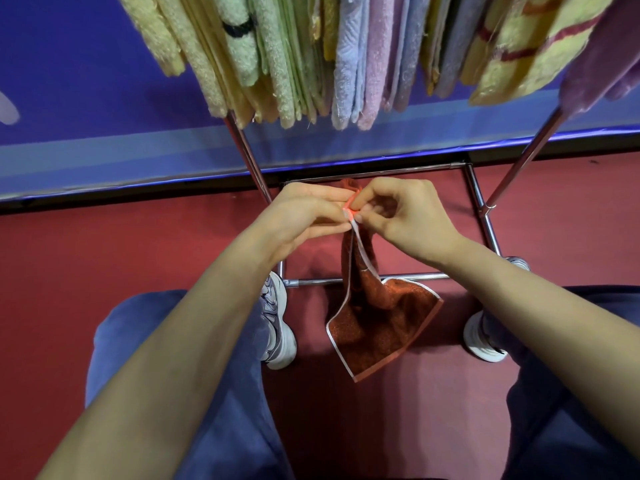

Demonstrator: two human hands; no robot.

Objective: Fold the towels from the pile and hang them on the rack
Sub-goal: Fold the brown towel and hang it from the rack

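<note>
The left hand point(304, 216) and right hand point(403, 216) meet fingertip to fingertip, both pinching one white-piped corner of the rust-red towel point(379, 327), which hangs below them over the rack's base frame point(367, 280). Slide the pinches apart along the edging (keep it taut) to square the fold before lifting toward the hung towels point(311, 57).

Nubby terry towel point(381, 317) (smooth pale edging), glossy chrome rack point(249, 157), matt floor point(138, 244).
</note>
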